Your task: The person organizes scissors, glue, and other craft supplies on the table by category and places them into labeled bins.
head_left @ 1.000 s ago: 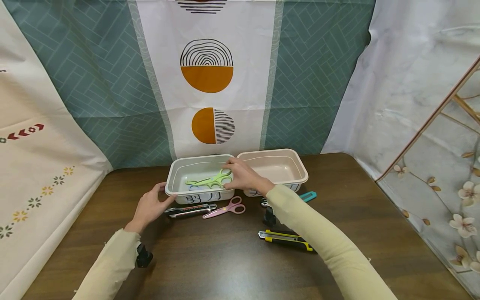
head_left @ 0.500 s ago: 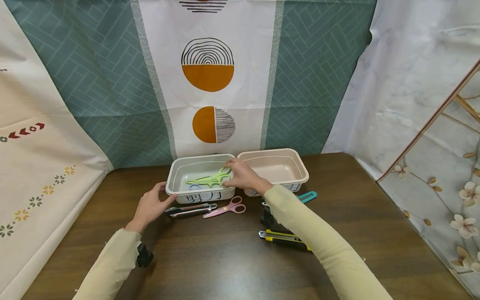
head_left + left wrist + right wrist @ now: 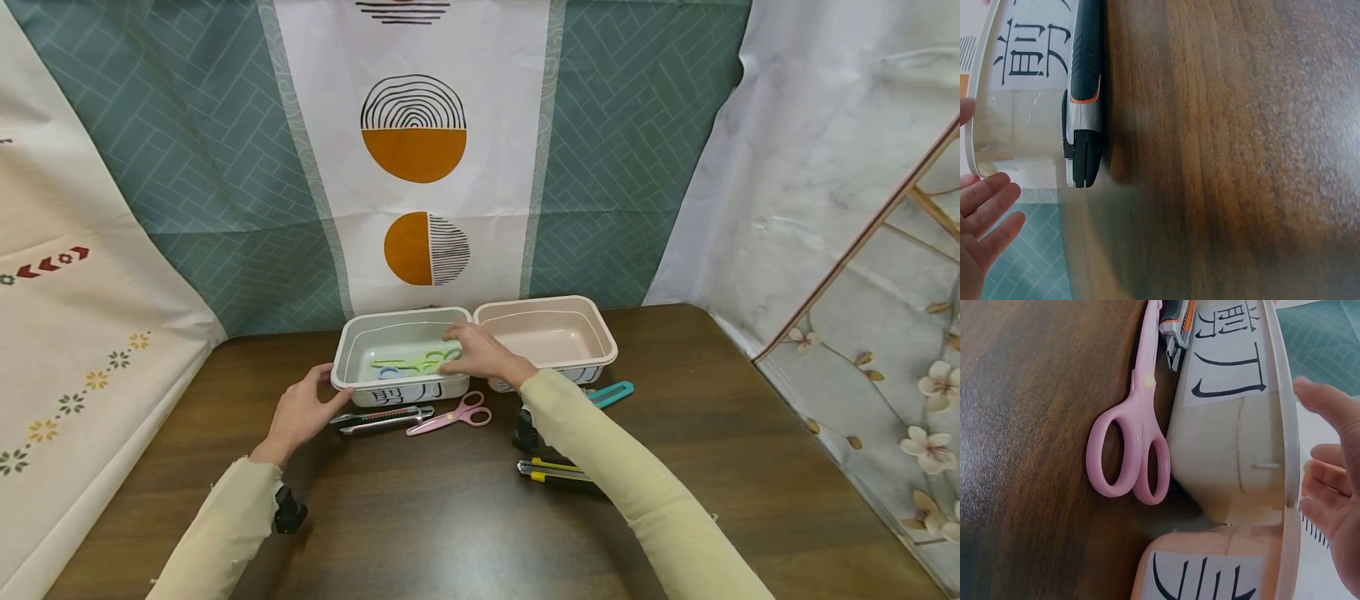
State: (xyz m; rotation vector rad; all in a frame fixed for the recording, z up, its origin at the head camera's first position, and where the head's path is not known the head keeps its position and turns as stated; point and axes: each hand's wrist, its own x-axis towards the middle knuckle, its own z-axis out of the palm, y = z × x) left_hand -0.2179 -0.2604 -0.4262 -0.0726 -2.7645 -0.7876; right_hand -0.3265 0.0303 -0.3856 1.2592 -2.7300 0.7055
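Observation:
My right hand point(image 3: 487, 354) is over the right end of the grey-white box point(image 3: 397, 329), its fingers apart and holding nothing in the right wrist view. Below it, light green scissors point(image 3: 408, 364) lie in the box, near a pair of blue loops point(image 3: 389, 372) partly hidden beneath them. My left hand point(image 3: 300, 417) rests against the box's left end, thumb at the front corner; in the left wrist view its fingers look fairly straight. In front of the box lie a black utility knife point(image 3: 382, 419) and pink scissors point(image 3: 450, 415).
To the right, a pinkish-beige box point(image 3: 558, 342) adjoins the first; both carry labels with black characters. A teal cutter point(image 3: 611, 393) lies before it, partly behind my right sleeve. Nearer is a yellow and black utility knife point(image 3: 555, 472), also partly covered. Patterned cloth hangs behind the table.
The green scissors have dropped from my right fingers and lie lower in the box. My right forearm has shifted slightly left. My left hand has stayed in place.

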